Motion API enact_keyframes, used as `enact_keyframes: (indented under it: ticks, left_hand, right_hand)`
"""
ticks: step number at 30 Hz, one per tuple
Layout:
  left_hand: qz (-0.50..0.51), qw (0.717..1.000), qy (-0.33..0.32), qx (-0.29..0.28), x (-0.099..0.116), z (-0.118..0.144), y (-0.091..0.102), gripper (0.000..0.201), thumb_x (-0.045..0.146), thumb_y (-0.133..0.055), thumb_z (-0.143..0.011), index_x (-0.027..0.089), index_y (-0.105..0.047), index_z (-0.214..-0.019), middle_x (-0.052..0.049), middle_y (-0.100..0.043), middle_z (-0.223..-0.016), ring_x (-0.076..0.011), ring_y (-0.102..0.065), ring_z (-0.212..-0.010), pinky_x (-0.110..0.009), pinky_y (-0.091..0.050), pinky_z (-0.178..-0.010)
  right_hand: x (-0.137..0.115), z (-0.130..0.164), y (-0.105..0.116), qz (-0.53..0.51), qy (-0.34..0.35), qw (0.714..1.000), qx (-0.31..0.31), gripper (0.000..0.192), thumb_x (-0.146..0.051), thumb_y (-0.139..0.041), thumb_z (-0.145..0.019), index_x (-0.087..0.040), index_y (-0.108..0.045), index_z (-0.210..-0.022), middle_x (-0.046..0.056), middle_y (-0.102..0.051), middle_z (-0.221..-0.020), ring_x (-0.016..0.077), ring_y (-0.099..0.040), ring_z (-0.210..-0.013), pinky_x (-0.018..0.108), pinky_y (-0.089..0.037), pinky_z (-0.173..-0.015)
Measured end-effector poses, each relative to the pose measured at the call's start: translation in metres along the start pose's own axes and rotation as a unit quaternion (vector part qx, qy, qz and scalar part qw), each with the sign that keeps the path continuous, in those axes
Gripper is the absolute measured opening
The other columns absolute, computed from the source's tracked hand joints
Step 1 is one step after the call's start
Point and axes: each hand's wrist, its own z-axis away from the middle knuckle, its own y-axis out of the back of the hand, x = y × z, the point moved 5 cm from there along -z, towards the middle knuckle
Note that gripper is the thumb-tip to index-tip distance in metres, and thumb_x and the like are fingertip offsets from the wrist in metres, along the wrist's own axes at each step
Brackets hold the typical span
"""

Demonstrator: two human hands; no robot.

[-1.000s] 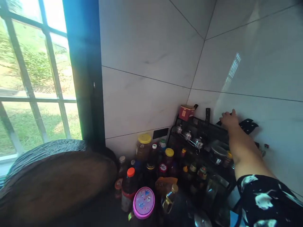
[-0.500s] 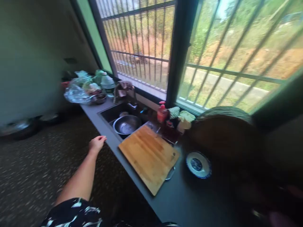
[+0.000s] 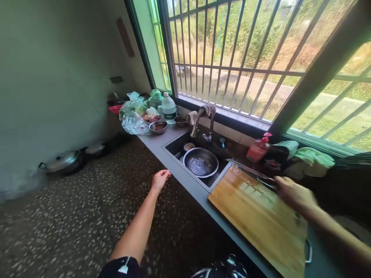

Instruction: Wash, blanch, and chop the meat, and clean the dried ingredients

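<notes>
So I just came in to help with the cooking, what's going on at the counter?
A person stands at the kitchen counter. The right hand holds a knife by its handle over the far edge of the wooden cutting board, blade pointing toward the sink. The left hand hangs open just off the counter's front edge, holding nothing. A metal bowl sits in the sink under the faucet.

Just one cam here, head-mounted, looking forward and down.

It faces along the desk (image 3: 185, 181) toward the barred window (image 3: 220, 58), with the sink (image 3: 199, 154) mid-frame. The right hand (image 3: 292, 193) at the cutting board (image 3: 261, 216) sits close; the left hand (image 3: 159, 180) hangs off the desk edge over the floor (image 3: 72, 224).
</notes>
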Motion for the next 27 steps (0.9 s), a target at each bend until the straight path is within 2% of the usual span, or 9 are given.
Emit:
enact_keyframes:
  ticks: [3, 7, 11, 14, 17, 19, 22, 25, 27]
  left_hand:
    - [0.006, 1.000, -0.004, -0.018, 0.007, -0.022, 0.011, 0.046, 0.052, -0.063, -0.059, 0.013, -0.063, -0.084, -0.009, -0.068, -0.082, -0.0188, -0.063, -0.077, -0.027, -0.048, -0.066]
    - [-0.009, 0.999, -0.003, -0.048, 0.015, -0.060, 0.022, 0.045, 0.052, -0.062, -0.060, 0.013, -0.064, -0.083, -0.008, -0.068, -0.080, -0.0191, -0.063, -0.077, -0.028, -0.048, -0.068]
    - [-0.050, 0.998, -0.004, -0.043, 0.017, -0.106, 0.042, 0.040, 0.050, -0.062, -0.063, 0.015, -0.065, -0.083, -0.007, -0.069, -0.079, -0.0197, -0.063, -0.077, -0.029, -0.049, -0.071]
    - [-0.051, 0.998, 0.003, -0.039, 0.020, -0.140, 0.049, 0.038, 0.049, -0.061, -0.064, 0.015, -0.065, -0.081, -0.007, -0.069, -0.079, -0.0202, -0.064, -0.077, -0.031, -0.049, -0.074]
    - [-0.035, 0.997, 0.005, -0.064, 0.029, -0.175, 0.040, 0.036, 0.047, -0.060, -0.067, 0.015, -0.064, -0.082, -0.007, -0.068, -0.080, -0.0196, -0.064, -0.078, -0.031, -0.049, -0.073]
    - [-0.023, 0.996, 0.014, -0.089, 0.035, -0.200, 0.029, 0.034, 0.045, -0.059, -0.069, 0.015, -0.063, -0.083, -0.008, -0.068, -0.080, -0.0187, -0.063, -0.076, -0.030, -0.050, -0.072]
    - [-0.014, 0.989, 0.020, -0.143, 0.040, -0.242, 0.007, 0.031, 0.042, -0.058, -0.070, 0.014, -0.063, -0.082, -0.009, -0.068, -0.080, -0.0181, -0.064, -0.075, -0.030, -0.050, -0.072]
    - [-0.046, 0.979, -0.002, -0.200, 0.037, -0.281, -0.028, 0.033, 0.041, -0.053, -0.074, 0.013, -0.063, -0.089, -0.009, -0.069, -0.084, -0.0189, -0.064, -0.078, -0.031, -0.049, -0.075]
    - [-0.114, 0.955, -0.056, -0.267, 0.031, -0.297, -0.062, 0.037, 0.041, -0.045, -0.080, 0.013, -0.064, -0.096, -0.010, -0.068, -0.092, -0.0199, -0.063, -0.088, -0.033, -0.047, -0.083]
  right_hand:
    - [-0.120, -0.064, -0.016, -0.052, 0.090, 0.992, -0.065, 0.023, -0.030, -0.040, -0.087, -0.018, -0.054, -0.101, 0.010, -0.052, -0.098, 0.0179, -0.057, -0.076, 0.029, -0.043, -0.060]
    - [-0.255, -0.194, -0.040, -0.089, 0.157, 0.983, -0.039, 0.026, -0.017, -0.035, -0.085, -0.015, -0.054, -0.102, 0.016, -0.040, -0.123, 0.0261, -0.041, -0.111, 0.033, -0.041, -0.077]
    - [-0.336, -0.318, -0.061, -0.118, 0.209, 0.970, -0.034, 0.030, -0.016, -0.035, -0.085, -0.015, -0.053, -0.108, 0.014, -0.017, -0.143, 0.0296, -0.013, -0.129, 0.044, -0.031, -0.091]
    - [-0.367, -0.375, -0.072, -0.130, 0.211, 0.967, -0.052, 0.031, -0.020, -0.036, -0.085, -0.014, -0.052, -0.111, 0.017, -0.030, -0.136, 0.0303, -0.025, -0.124, 0.049, -0.028, -0.092]
    - [-0.378, -0.384, -0.084, -0.125, 0.195, 0.971, -0.061, 0.031, -0.020, -0.034, -0.086, -0.012, -0.053, -0.109, 0.018, -0.046, -0.119, 0.0277, -0.039, -0.112, 0.046, -0.031, -0.088]
    - [-0.379, -0.364, -0.091, -0.101, 0.193, 0.975, -0.034, 0.030, -0.018, -0.033, -0.086, -0.012, -0.054, -0.107, 0.018, -0.044, -0.122, 0.0292, -0.036, -0.115, 0.047, -0.031, -0.089]
    - [-0.384, -0.315, -0.102, -0.061, 0.164, 0.985, -0.013, 0.030, -0.014, -0.030, -0.087, -0.013, -0.054, -0.104, 0.018, -0.040, -0.128, 0.0323, -0.035, -0.117, 0.049, -0.031, -0.087]
    - [-0.407, -0.267, -0.107, -0.071, 0.115, 0.987, -0.089, 0.031, -0.015, -0.025, -0.089, -0.014, -0.053, -0.101, 0.017, -0.053, -0.105, 0.0273, -0.050, -0.096, 0.041, -0.039, -0.076]
    - [-0.427, -0.250, -0.103, -0.086, 0.079, 0.985, -0.128, 0.029, -0.016, -0.025, -0.089, -0.016, -0.052, -0.100, 0.015, -0.055, -0.096, 0.0248, -0.053, -0.089, 0.036, -0.041, -0.070]
